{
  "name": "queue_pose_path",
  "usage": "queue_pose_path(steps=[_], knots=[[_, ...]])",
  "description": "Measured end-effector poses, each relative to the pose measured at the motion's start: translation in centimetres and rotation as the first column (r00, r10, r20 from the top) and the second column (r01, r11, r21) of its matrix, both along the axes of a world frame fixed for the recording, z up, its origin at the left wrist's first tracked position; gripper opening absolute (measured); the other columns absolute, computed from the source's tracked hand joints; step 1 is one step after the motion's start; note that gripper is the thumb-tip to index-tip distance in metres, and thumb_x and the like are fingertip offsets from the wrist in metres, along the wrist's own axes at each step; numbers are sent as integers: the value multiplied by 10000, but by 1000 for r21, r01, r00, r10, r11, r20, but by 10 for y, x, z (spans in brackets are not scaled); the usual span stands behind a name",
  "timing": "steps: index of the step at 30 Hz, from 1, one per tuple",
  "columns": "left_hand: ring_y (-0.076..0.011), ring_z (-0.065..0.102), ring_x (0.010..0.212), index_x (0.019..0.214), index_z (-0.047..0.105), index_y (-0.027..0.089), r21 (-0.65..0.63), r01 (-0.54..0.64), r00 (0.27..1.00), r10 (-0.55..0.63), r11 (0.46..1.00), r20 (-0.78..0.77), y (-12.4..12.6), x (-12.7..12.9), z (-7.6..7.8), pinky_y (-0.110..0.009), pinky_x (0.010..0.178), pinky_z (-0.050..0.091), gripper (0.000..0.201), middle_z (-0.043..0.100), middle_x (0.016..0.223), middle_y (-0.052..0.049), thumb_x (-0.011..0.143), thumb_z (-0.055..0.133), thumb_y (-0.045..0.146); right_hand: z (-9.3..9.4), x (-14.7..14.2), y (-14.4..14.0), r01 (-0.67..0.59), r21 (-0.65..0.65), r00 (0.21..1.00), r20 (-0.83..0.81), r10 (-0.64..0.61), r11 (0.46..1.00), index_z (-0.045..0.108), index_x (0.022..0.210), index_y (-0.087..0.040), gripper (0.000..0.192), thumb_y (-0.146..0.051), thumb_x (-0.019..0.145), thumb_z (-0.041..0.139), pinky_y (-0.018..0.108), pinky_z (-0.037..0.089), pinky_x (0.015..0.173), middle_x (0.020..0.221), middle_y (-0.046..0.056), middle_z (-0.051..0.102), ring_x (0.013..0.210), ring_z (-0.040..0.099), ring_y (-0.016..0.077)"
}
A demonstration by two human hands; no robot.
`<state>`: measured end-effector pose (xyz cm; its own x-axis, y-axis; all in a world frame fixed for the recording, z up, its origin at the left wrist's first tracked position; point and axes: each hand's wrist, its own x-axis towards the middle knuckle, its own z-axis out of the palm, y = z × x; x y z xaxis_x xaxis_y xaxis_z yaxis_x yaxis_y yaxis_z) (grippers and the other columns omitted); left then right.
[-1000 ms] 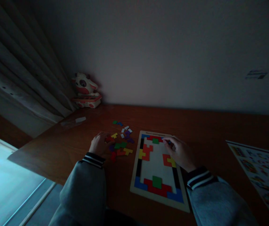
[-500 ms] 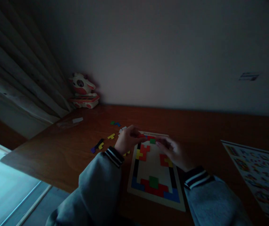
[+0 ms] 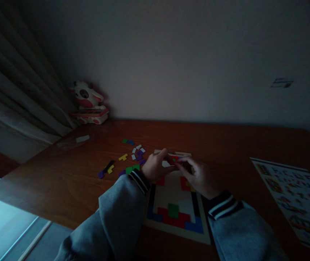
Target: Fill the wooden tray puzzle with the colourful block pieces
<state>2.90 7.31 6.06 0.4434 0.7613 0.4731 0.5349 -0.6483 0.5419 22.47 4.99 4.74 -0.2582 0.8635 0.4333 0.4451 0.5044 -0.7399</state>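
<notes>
Over the far end of the puzzle board, my left hand is closed with thumb and fingers around a small red puzzle piece. The fingers of my right hand are pinched together at the right side of that piece and appear to grip it too. Below on the board, a green square sits within red pieces. A blue piece fills the near right corner. Black bars run along the sides. My hands hide much of the board's far part.
Loose pieces lie left of the board: a yellow one, green ones, purple ones and several white ones. A cow-shaped toy stands at the back left. A printed sheet lies at the right.
My hands have come together, the left moving right with the red piece and the right moving in to meet it. More loose pieces now show. The view has shifted slightly to the right.
</notes>
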Motion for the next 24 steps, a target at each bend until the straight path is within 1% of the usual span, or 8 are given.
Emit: queue_pose_path(steps=[4, 6, 8, 11, 14, 18, 21, 24], knots=[[-215, 662, 936, 1013, 613, 171, 150, -5, 994, 21, 989, -106, 6, -15, -6, -343, 838, 526, 228, 705, 993, -75, 875, 647, 350, -8, 7, 7, 37, -176, 987, -145, -63, 984, 579, 1215, -239, 352, -386, 897, 542, 360, 571, 793, 1071, 82, 717, 925, 695, 213], [-207, 659, 929, 975, 642, 169, 188, 47, 984, -14, 981, -176, 7, -22, -8, -346, 846, 521, 153, 709, 970, -72, 920, 578, 297, -10, 13, 10, 15, -266, 991, -122, -49, 964, 620, 1161, -241, 321, -391, 887, 550, 371, 571, 818, 1084, 79, 722, 955, 697, 221], [-192, 662, 908, 964, 662, 172, 209, 110, 975, -64, 972, -215, 5, -24, -9, -335, 844, 521, 165, 716, 939, -66, 941, 534, 275, -10, 18, 11, 26, -305, 997, -68, -48, 952, 660, 1071, -244, 261, -386, 875, 563, 382, 577, 810, 1040, 70, 737, 930, 705, 225], [-180, 670, 907, 987, 679, 179, 233, 194, 959, -134, 953, -249, 1, -19, -13, -322, 845, 524, 202, 727, 954, -64, 946, 526, 304, -10, 21, 10, 51, -283, 998, -5, -55, 958, 638, 1133, -258, 291, -367, 873, 568, 384, 584, 779, 984, 50, 750, 877, 714, 221], [-185, 670, 947, 1001, 689, 194, 241, 254, 934, -173, 937, -313, -3, -12, -18, -330, 859, 524, 201, 729, 1023, -57, 938, 542, 315, -9, 20, 9, 31, -239, 999, 45, -21, 971, 605, 1227, -274, 344, -353, 900, 528, 365, 574, 808, 1037, 40, 746, 929, 708, 212], [-184, 668, 948, 1001, 696, 190, 246, 237, 923, -138, 940, -360, -5, -10, -18, -325, 853, 524, 204, 731, 1020, -58, 945, 525, 288, -9, 18, 9, 65, -194, 997, 62, -54, 979, 686, 1075, -249, 262, -368, 891, 542, 373, 562, 851, 1061, 57, 746, 972, 701, 223], [-177, 666, 939, 992, 698, 195, 236, 242, 919, -144, 941, -368, -6, -11, -15, -311, 851, 521, 194, 730, 1019, -52, 942, 527, 273, -10, 18, 9, 53, -200, 997, 63, -42, 978, 700, 1001, -244, 237, -403, 858, 597, 377, 580, 783, 962, 57, 763, 873, 721, 225], [-179, 663, 935, 975, 700, 206, 222, 255, 911, -156, 941, -383, -5, -11, -15, -313, 848, 522, 175, 730, 1018, -37, 927, 538, 251, -12, 20, 9, 19, -193, 991, 134, 7, 981, 699, 966, -251, 210, -409, 852, 619, 341, 575, 720, 918, 38, 763, 819, 720, 206]])
